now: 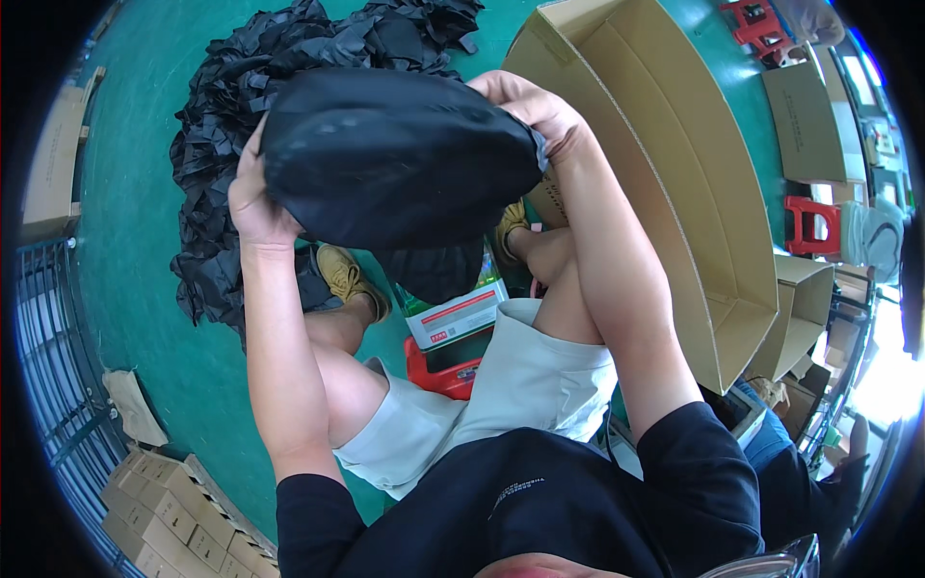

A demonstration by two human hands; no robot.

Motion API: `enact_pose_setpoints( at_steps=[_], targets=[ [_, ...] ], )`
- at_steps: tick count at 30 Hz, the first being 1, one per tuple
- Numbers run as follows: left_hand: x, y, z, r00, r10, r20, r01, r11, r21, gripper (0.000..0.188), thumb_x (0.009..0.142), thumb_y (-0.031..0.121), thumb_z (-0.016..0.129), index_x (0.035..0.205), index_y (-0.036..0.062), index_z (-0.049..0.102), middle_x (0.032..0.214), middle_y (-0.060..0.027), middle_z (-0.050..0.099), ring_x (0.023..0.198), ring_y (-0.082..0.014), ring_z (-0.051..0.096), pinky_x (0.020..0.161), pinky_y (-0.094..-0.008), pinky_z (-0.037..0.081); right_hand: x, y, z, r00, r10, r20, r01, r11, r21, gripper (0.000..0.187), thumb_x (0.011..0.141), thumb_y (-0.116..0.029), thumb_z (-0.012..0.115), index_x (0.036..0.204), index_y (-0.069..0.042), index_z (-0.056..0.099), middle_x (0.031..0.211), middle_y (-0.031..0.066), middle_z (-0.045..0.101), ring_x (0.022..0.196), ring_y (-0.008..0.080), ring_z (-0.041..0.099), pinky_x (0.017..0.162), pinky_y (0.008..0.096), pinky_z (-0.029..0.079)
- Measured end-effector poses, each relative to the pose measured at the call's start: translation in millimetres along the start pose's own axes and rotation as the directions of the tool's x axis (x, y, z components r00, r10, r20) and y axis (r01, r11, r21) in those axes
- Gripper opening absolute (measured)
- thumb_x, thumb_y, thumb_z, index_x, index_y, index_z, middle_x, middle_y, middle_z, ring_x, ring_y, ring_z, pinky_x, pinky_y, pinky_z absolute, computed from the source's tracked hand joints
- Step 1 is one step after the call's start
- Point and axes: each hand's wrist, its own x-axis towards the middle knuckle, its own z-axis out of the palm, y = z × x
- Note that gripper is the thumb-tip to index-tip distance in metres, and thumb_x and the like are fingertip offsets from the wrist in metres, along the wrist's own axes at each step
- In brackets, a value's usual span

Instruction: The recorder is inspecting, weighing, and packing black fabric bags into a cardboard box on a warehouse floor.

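Both my hands hold up a rounded black fabric piece, stretched wide in front of me. My left hand grips its left edge, the fingers partly hidden behind the cloth. At the upper right edge my right hand is closed on the same piece, and a small pale bit shows under its wrist. Behind and left of the piece, a large heap of black fabric pieces lies on the green floor. Below it, more black fabric rests on a white and green box between my legs.
A big open cardboard box stands close by my right arm. Part of a red stool shows beneath me. Stacked cartons sit at the lower left, near a blue metal rack. Another red stool is at the right.
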Motion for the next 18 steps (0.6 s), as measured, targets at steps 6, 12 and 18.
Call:
enact_pose_setpoints(
  at_steps=[6,12,18],
  targets=[
    [2,5,-6,0.996,-0.041,-0.082,0.028,0.987,-0.16,0.041,0.095,0.018,0.059,0.129,-0.0053,0.055,0.126,-0.0202,0.063,0.116,-0.0318,0.062,0.106,-0.0459,0.045,-14,-13,3,0.914,-0.188,-0.359,0.205,0.979,0.009,0.026,0.092,-0.013,0.063,0.111,0.003,0.065,0.102,0.0122,0.072,0.089,0.0192,0.071,0.086,0.032,0.057],
    [9,3,16,0.987,-0.143,-0.07,0.121,0.958,-0.261,0.041,0.103,0.03,0.048,0.127,-0.002,0.059,0.13,-0.0177,0.061,0.121,-0.0304,0.058,0.106,-0.0477,0.043,-16,-10,-16,0.915,-0.25,-0.316,0.254,0.967,-0.029,0.026,0.097,-0.014,0.058,0.117,0.002,0.059,0.107,0.0089,0.069,0.094,0.0165,0.068,0.089,0.0321,0.056],
    [4,1,24,0.956,-0.078,-0.281,0.051,0.993,-0.104,0.032,0.1,0.024,0.055,0.119,-0.0008,0.064,0.12,-0.0145,0.068,0.11,-0.0265,0.065,0.099,-0.041,0.049,-22,-8,-2,0.913,-0.263,-0.312,0.229,0.963,-0.144,0.013,0.096,-0.009,0.058,0.105,-0.001,0.065,0.098,0.0051,0.07,0.087,0.0125,0.068,0.084,0.0271,0.055]
  ],
)
